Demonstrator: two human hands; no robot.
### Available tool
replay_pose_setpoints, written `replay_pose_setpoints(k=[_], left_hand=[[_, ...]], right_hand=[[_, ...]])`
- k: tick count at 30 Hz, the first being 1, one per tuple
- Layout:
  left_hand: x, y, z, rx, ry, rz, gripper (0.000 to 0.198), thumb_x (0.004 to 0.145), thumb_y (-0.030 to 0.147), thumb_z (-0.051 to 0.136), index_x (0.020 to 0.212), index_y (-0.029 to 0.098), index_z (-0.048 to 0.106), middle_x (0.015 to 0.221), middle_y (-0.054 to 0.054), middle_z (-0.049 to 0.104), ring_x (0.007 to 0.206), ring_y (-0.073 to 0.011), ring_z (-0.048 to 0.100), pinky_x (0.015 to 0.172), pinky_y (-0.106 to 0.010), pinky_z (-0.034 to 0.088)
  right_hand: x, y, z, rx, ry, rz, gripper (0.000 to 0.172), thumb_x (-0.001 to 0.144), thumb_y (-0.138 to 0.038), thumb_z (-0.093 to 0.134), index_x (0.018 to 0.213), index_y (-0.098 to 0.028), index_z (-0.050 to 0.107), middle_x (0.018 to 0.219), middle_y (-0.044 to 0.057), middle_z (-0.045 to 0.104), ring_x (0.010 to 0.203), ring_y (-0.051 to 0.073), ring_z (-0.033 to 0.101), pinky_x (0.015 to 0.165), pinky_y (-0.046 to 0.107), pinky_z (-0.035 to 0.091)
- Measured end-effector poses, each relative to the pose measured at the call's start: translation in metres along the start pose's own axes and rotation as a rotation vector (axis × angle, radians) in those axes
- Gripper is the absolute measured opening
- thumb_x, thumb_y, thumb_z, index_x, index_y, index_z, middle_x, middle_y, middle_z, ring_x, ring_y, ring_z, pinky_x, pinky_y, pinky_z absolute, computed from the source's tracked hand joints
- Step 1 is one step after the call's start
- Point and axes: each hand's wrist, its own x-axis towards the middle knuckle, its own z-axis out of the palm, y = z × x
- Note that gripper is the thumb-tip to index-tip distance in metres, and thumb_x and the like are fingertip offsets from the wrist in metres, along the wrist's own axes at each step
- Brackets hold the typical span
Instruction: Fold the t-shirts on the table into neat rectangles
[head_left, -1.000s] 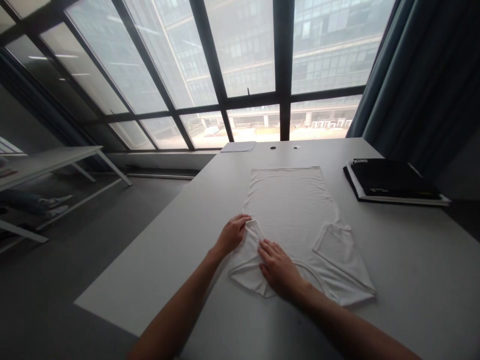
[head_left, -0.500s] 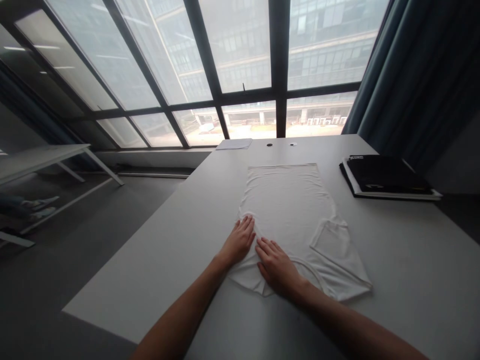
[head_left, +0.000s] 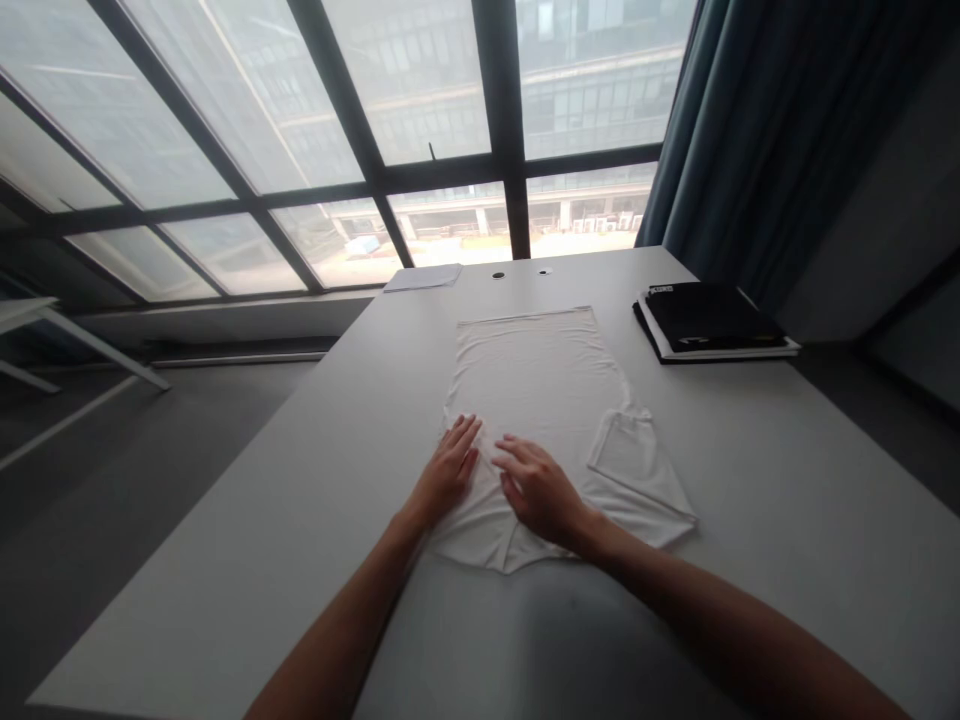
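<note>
A white T-shirt [head_left: 547, 400] lies flat on the grey table [head_left: 750, 500], hem toward the window and collar nearest me. Its left sleeve is folded in over the body; the right sleeve [head_left: 630, 465] is folded in too. My left hand [head_left: 448, 467] rests flat on the folded left shoulder, fingers stretched out. My right hand [head_left: 536, 487] lies just beside it on the cloth near the collar, fingers apart and slightly raised. Neither hand holds anything.
A black folder on a white book [head_left: 709, 320] sits at the table's far right. A sheet of paper [head_left: 424, 277] lies at the far left corner by two cable holes [head_left: 521, 272]. Another table [head_left: 45, 320] stands at the left; a dark curtain [head_left: 757, 130] hangs right.
My left hand let go of the pinched sleeve fold and now lies flat on it. My right hand has moved slightly. The camera view has shifted to the right.
</note>
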Motion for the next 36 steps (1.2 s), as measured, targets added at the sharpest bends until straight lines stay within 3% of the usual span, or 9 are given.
replay_pose_setpoints(k=[4,8,13,18,22,28,33,36], left_hand=[[0.002,-0.007,-0.022,-0.097,0.177,0.002,0.042,0.100,0.021,0.038,0.138,0.022,0.057,0.147,-0.008,0.055,0.143,-0.0206,0.042,0.121,-0.048,0.031],[-0.001,-0.009,-0.040,-0.151,0.300,-0.031,0.035,0.100,0.022,0.041,0.121,0.021,0.069,0.133,-0.008,0.065,0.132,-0.0211,0.055,0.114,-0.046,0.043],[-0.004,0.009,-0.026,-0.165,0.131,0.069,0.035,0.102,0.027,0.043,0.123,0.022,0.069,0.131,-0.008,0.067,0.131,-0.0218,0.057,0.115,-0.046,0.042],[-0.003,0.021,0.007,-0.002,-0.089,0.088,0.047,0.105,0.034,0.035,0.146,0.020,0.051,0.152,-0.010,0.048,0.147,-0.0245,0.035,0.122,-0.052,0.026],[-0.004,0.016,0.018,0.165,-0.220,0.124,0.053,0.105,0.042,0.036,0.155,0.024,0.038,0.162,-0.008,0.031,0.153,-0.0265,0.020,0.122,-0.054,0.020],[-0.004,0.012,0.019,0.250,-0.226,0.153,0.054,0.105,0.046,0.034,0.156,0.027,0.034,0.164,-0.006,0.026,0.153,-0.0258,0.019,0.122,-0.052,0.021],[-0.004,0.010,0.020,0.253,-0.219,0.152,0.054,0.105,0.046,0.034,0.156,0.028,0.034,0.164,-0.006,0.025,0.153,-0.0262,0.018,0.122,-0.053,0.021],[-0.004,0.009,0.021,0.248,-0.214,0.151,0.054,0.105,0.046,0.035,0.156,0.029,0.034,0.164,-0.005,0.026,0.153,-0.0257,0.018,0.123,-0.051,0.020]], right_hand=[[0.010,0.026,-0.030,0.058,0.221,0.130,0.032,0.091,-0.012,0.046,0.111,-0.017,0.071,0.120,0.013,0.069,0.117,0.024,0.061,0.105,0.044,0.048],[0.011,0.050,-0.042,0.034,0.215,0.165,0.032,0.089,-0.012,0.045,0.105,-0.017,0.073,0.114,0.013,0.071,0.109,0.025,0.064,0.101,0.044,0.050],[0.021,0.069,-0.077,0.056,0.276,0.202,0.037,0.086,-0.010,0.042,0.103,-0.017,0.074,0.113,0.012,0.073,0.111,0.024,0.066,0.104,0.042,0.048],[0.010,0.107,-0.130,0.063,0.366,0.333,0.039,0.085,-0.011,0.041,0.105,-0.019,0.074,0.113,0.009,0.075,0.111,0.022,0.067,0.104,0.040,0.048],[-0.037,0.129,-0.141,-0.042,0.307,0.374,0.036,0.089,-0.018,0.044,0.109,-0.020,0.073,0.119,0.010,0.072,0.116,0.023,0.065,0.106,0.043,0.047],[-0.103,0.142,-0.130,-0.293,-0.059,0.249,0.044,0.099,-0.032,0.044,0.140,-0.023,0.056,0.155,0.011,0.045,0.147,0.029,0.033,0.119,0.057,0.026],[-0.125,0.139,-0.151,-0.275,-0.007,0.252,0.046,0.101,-0.034,0.042,0.145,-0.024,0.050,0.154,0.011,0.046,0.148,0.026,0.033,0.119,0.054,0.028],[-0.139,0.125,-0.164,-0.248,-0.114,0.217,0.053,0.097,-0.035,0.051,0.149,-0.027,0.045,0.159,0.010,0.039,0.151,0.029,0.024,0.121,0.057,0.021]])
